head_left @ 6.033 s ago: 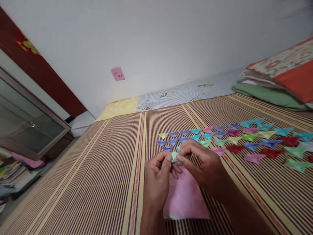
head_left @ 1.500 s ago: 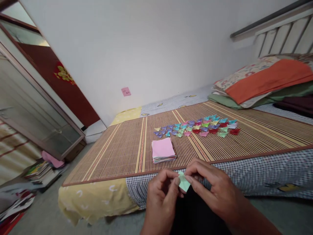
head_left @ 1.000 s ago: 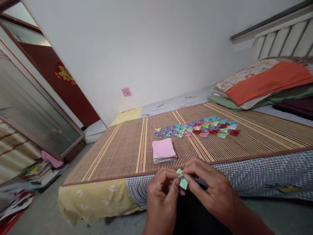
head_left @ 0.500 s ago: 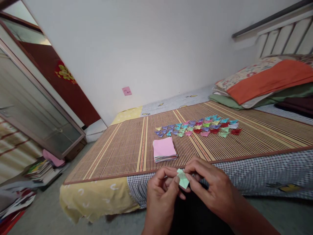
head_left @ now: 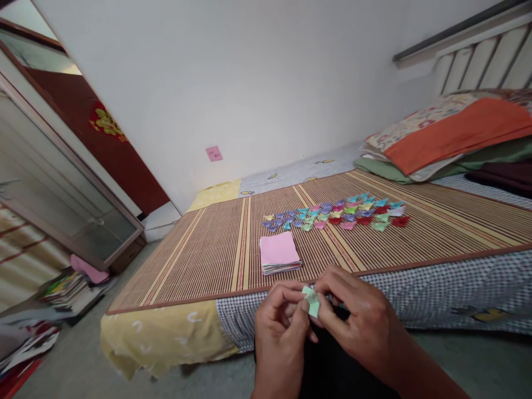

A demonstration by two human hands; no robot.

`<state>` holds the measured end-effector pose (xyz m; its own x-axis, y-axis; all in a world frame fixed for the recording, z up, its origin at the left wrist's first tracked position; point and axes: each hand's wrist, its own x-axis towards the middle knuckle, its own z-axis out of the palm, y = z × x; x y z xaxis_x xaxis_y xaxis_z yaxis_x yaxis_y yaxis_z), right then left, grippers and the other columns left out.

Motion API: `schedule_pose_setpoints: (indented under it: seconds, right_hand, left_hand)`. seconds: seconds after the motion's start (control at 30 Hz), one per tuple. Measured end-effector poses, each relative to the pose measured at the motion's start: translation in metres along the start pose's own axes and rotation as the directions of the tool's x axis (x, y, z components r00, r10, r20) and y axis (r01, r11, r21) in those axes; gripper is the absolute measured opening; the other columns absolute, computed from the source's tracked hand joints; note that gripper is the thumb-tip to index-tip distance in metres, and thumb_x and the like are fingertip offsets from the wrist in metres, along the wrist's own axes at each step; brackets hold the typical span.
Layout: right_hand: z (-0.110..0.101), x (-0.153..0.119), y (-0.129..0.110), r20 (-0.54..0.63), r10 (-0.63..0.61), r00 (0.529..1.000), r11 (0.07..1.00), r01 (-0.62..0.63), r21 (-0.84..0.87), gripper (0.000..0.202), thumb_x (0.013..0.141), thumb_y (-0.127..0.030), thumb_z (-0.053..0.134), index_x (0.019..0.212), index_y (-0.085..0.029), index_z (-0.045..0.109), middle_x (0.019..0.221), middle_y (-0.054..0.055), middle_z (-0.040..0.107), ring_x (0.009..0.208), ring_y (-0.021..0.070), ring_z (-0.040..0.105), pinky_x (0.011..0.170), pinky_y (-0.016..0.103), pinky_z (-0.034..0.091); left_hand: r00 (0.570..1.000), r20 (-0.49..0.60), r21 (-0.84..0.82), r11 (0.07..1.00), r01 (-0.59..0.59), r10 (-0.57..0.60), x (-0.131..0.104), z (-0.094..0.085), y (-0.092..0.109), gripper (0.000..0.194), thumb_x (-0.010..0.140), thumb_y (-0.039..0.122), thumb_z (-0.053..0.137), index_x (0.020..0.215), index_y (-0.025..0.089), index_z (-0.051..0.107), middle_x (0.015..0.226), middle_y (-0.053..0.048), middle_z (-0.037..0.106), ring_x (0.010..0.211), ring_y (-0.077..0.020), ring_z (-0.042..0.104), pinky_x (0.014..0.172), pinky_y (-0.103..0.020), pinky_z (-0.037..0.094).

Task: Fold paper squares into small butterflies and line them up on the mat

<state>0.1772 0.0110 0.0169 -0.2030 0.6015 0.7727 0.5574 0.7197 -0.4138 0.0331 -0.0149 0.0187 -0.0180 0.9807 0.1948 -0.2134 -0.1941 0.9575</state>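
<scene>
A small light-green folded paper (head_left: 312,306) is pinched between both my hands, just off the near edge of the bed. My left hand (head_left: 283,327) grips its left side between thumb and fingers. On the other side, my right hand (head_left: 353,310) has its thumb and index finger closed on the paper's right edge. Fingers cover parts of the folds. Beyond my hands lies a stack of square paper (head_left: 279,250) with a pink sheet on top. Farther back, several small folded paper pieces (head_left: 349,210) in many colours sit in rows.
A striped bamboo mat (head_left: 199,255) covers the bed. Pillows (head_left: 457,133) and folded cloths lie at the back right. Books (head_left: 68,291) are piled on the floor at the left, near a glass-panelled door (head_left: 62,166). A pink note (head_left: 214,153) is on the wall.
The green paper has turned slightly, and its lower point is now more covered by my fingers. My left hand has shifted a little to the right; both hands keep hold.
</scene>
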Motion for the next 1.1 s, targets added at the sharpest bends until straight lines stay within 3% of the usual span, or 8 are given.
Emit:
schedule_pose_setpoints:
  seconds: [0.13, 0.23, 0.37, 0.57, 0.7, 0.9, 1.0, 1.1]
  right_hand:
    - [0.001, 0.0, 0.001, -0.039, -0.024, 0.999, 1.0, 0.024, -0.001, 0.022, 0.091, -0.004, 0.05, 0.076, -0.02, 0.053, 0.071, 0.001, 0.057, 0.065, 0.0148, 0.056, 0.06, 0.027, 0.041]
    - [0.0, 0.001, -0.001, -0.018, -0.044, 0.999, 0.999, 0.044, 0.011, 0.023, 0.09, -0.003, 0.05, 0.075, -0.02, 0.053, 0.071, 0.001, 0.056, 0.064, 0.0144, 0.055, 0.06, 0.026, 0.04]
    - [0.0, 0.002, -0.004, 0.016, -0.038, 0.999, 0.999, 0.037, 0.021, 0.023, 0.088, -0.002, 0.049, 0.074, -0.02, 0.051, 0.071, 0.001, 0.055, 0.063, 0.0139, 0.054, 0.058, 0.026, 0.04]
    - [0.004, 0.001, -0.006, 0.023, -0.006, 1.0, 1.0, 0.006, 0.019, 0.023, 0.086, -0.001, 0.048, 0.074, -0.02, 0.049, 0.072, 0.002, 0.055, 0.062, 0.014, 0.053, 0.056, 0.025, 0.039]
    - [0.005, 0.002, -0.005, 0.01, 0.003, 1.0, 0.999, -0.003, 0.037, 0.023, 0.086, -0.001, 0.048, 0.073, -0.02, 0.05, 0.071, 0.001, 0.054, 0.063, 0.0147, 0.053, 0.057, 0.026, 0.04]
    - [-0.003, 0.0, -0.004, 0.111, 0.049, 0.993, 0.972, -0.073, 0.222, 0.016, 0.09, -0.005, 0.053, 0.09, -0.019, 0.061, 0.085, 0.002, 0.063, 0.078, 0.016, 0.063, 0.07, 0.027, 0.048]
    - [-0.004, 0.0, -0.005, 0.123, 0.102, 0.987, 0.967, -0.128, 0.222, 0.016, 0.089, -0.006, 0.054, 0.087, -0.02, 0.061, 0.085, 0.002, 0.062, 0.077, 0.0164, 0.063, 0.069, 0.028, 0.048]
    - [-0.003, 0.001, -0.006, 0.12, 0.137, 0.983, 0.965, -0.159, 0.207, 0.016, 0.087, -0.005, 0.053, 0.083, -0.02, 0.059, 0.083, 0.002, 0.061, 0.073, 0.016, 0.061, 0.066, 0.028, 0.047]
  left_hand:
    - [1.0, -0.028, 0.103, 0.995, -0.002, 0.004, 0.001, -0.001, -0.004, 0.017, 0.087, 0.032, 0.075, 0.08, 0.017, 0.07, 0.104, -0.006, 0.07, 0.061, -0.0078, 0.058, 0.051, -0.018, 0.048]
    - [0.995, -0.034, 0.294, 0.953, -0.079, 0.093, 0.001, -0.005, -0.003, 0.01, 0.088, 0.026, 0.072, 0.082, 0.018, 0.071, 0.109, -0.007, 0.07, 0.065, -0.0093, 0.057, 0.059, -0.021, 0.047]
    - [0.982, -0.025, 0.456, 0.876, -0.157, 0.189, 0.002, -0.009, 0.0, 0.012, 0.087, 0.021, 0.068, 0.076, 0.018, 0.07, 0.106, -0.007, 0.071, 0.062, -0.0096, 0.053, 0.056, -0.022, 0.042]
    - [0.99, -0.049, 0.36, 0.927, -0.104, 0.13, 0.002, -0.01, -0.006, 0.012, 0.085, 0.021, 0.07, 0.074, 0.018, 0.067, 0.109, -0.007, 0.07, 0.063, -0.0103, 0.054, 0.058, -0.022, 0.043]
    - [0.981, -0.044, 0.392, 0.907, -0.156, 0.188, 0.001, -0.011, -0.013, 0.013, 0.087, 0.019, 0.069, 0.074, 0.018, 0.066, 0.113, -0.007, 0.071, 0.07, -0.0125, 0.06, 0.061, -0.023, 0.046]
    - [0.971, -0.021, 0.43, 0.879, -0.205, 0.237, -0.002, -0.011, -0.014, 0.013, 0.091, 0.017, 0.066, 0.077, 0.019, 0.067, 0.114, -0.006, 0.071, 0.068, -0.0119, 0.061, 0.06, -0.024, 0.047]
    - [0.945, 0.03, 0.504, 0.811, -0.296, 0.326, -0.002, -0.009, -0.011, 0.014, 0.091, 0.013, 0.064, 0.079, 0.02, 0.067, 0.115, -0.006, 0.071, 0.074, -0.0138, 0.067, 0.063, -0.024, 0.05]
    - [0.87, 0.105, 0.584, 0.678, -0.446, 0.482, -0.003, -0.006, -0.008, 0.018, 0.091, 0.008, 0.06, 0.082, 0.021, 0.067, 0.113, -0.006, 0.071, 0.095, -0.018, 0.072, 0.076, -0.026, 0.055]
